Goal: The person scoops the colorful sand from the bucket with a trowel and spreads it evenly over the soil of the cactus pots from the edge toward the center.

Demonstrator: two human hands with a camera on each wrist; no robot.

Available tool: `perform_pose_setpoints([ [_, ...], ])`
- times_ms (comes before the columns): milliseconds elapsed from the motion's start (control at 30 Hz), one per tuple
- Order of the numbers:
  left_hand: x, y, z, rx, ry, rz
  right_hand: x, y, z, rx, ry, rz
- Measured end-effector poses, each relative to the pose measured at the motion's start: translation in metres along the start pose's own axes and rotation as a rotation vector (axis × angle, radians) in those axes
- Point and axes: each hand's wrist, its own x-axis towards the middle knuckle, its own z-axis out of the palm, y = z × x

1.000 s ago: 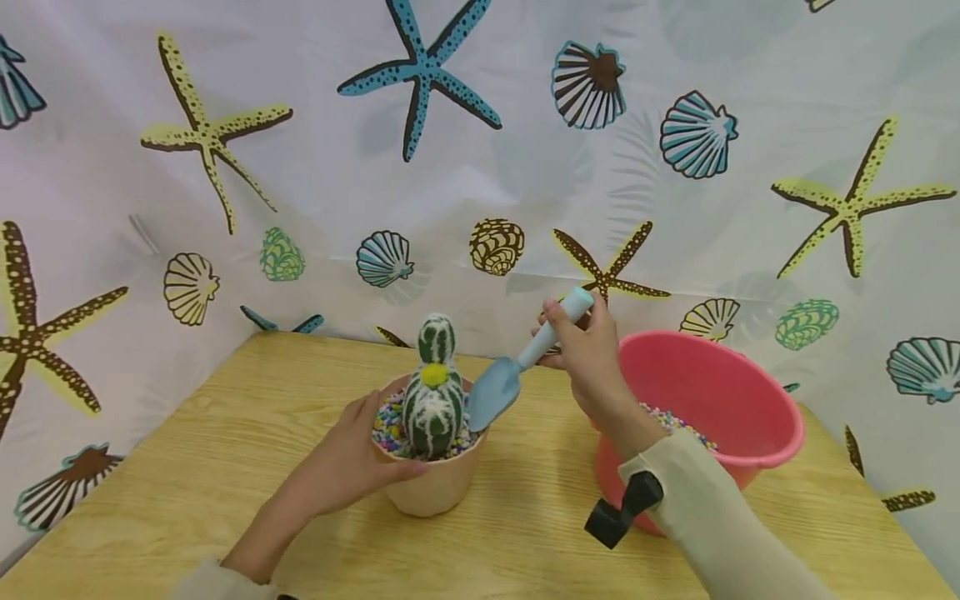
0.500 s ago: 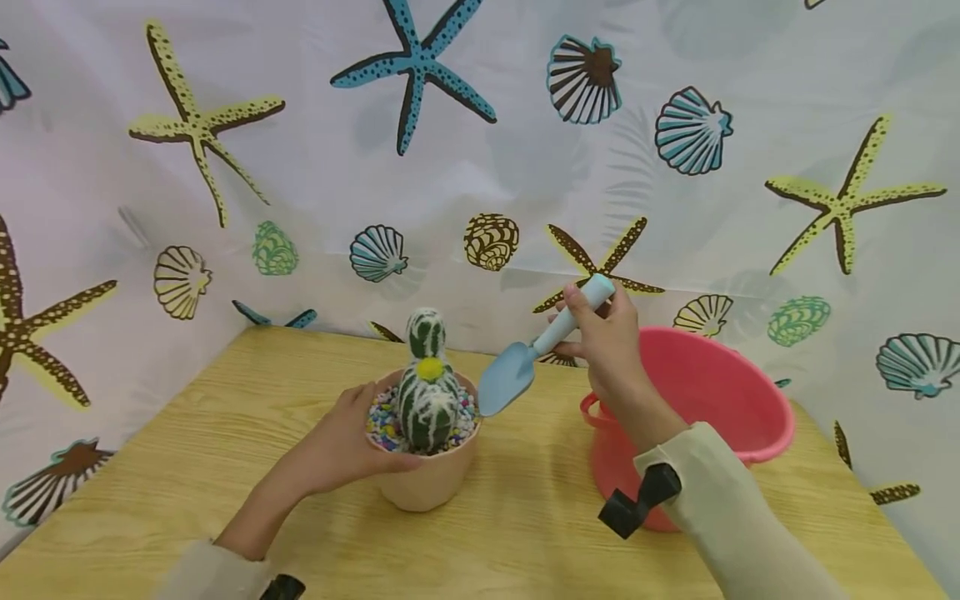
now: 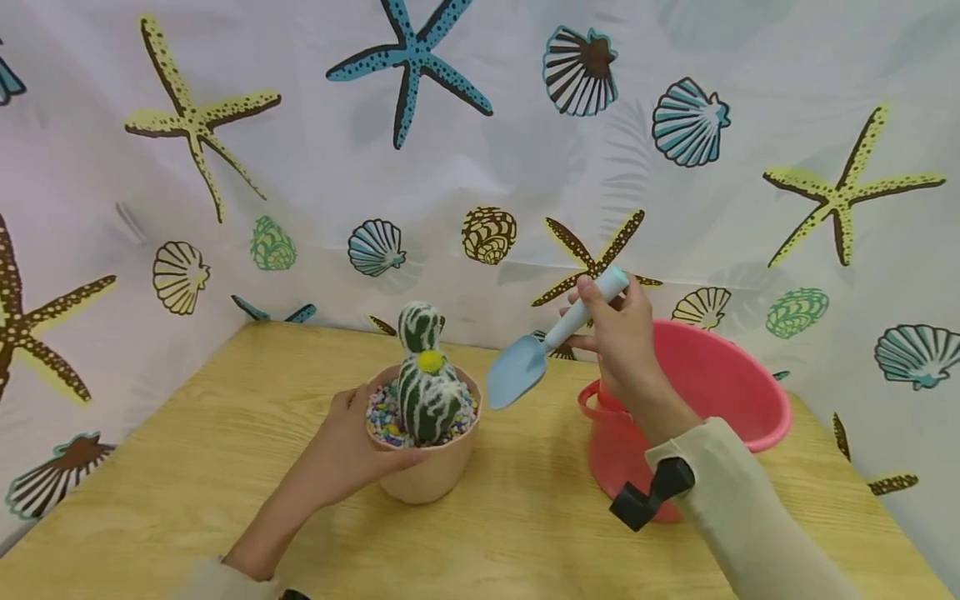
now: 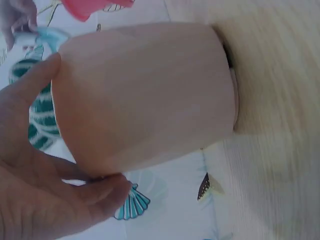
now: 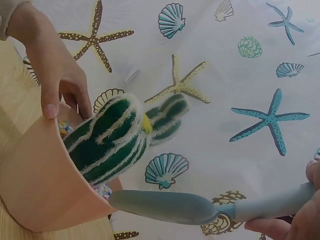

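A peach-coloured flower pot [image 3: 429, 475] stands on the table, with a green-and-white striped cactus [image 3: 426, 408] bearing a yellow flower. Coloured pebbles [image 3: 385, 421] surround the cactus base. My left hand [image 3: 345, 454] grips the pot by its left side, thumb over the near rim; the left wrist view shows thumb and fingers on the pot wall [image 4: 145, 95]. In my right hand [image 3: 628, 337] is a light-blue trowel [image 3: 517, 372], held by its handle. Its blade points down-left, a little right of the pot's rim. The blade's hollow looks bare in the head view.
A pink-red bucket [image 3: 720, 383] with a side handle stands at the right, partly behind my right forearm. Wood-grain tabletop [image 3: 525, 525] lies around the pot. A white sheet [image 3: 480, 150] printed with starfish and shells hangs behind and at the sides.
My right hand has drawn the trowel up and to the right, from over the pot's right rim to beside it. The left hand keeps its grip on the pot. The head view has shifted slightly.
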Motion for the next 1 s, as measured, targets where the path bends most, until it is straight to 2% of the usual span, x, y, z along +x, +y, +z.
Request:
perform_pose_setpoints([
  [100,0.007,-0.004,-0.007,0.007,-0.018,0.07,0.001,-0.001,-0.003,0.003,0.015,0.011],
  [200,0.012,-0.008,-0.01,0.0,-0.04,0.111,0.002,0.0,-0.007,-0.01,0.021,0.015],
  [400,0.008,-0.009,-0.003,-0.014,-0.044,0.052,0.003,0.002,-0.012,-0.023,0.021,0.013],
  [533,0.0,-0.004,0.002,-0.02,-0.011,0.04,0.003,0.001,-0.017,-0.01,0.041,0.021],
  [667,-0.016,0.003,0.003,0.099,0.013,-0.002,0.002,-0.002,-0.025,0.011,0.048,0.03],
  [767,-0.03,0.011,0.0,0.179,-0.004,-0.047,0.001,-0.006,-0.038,0.047,0.045,0.018],
  [867,-0.038,0.02,0.0,0.165,-0.028,-0.043,0.001,-0.012,-0.053,0.081,0.057,-0.002],
  [1000,-0.043,0.031,0.005,0.09,-0.056,-0.02,-0.002,-0.018,-0.07,0.101,0.091,-0.033],
])
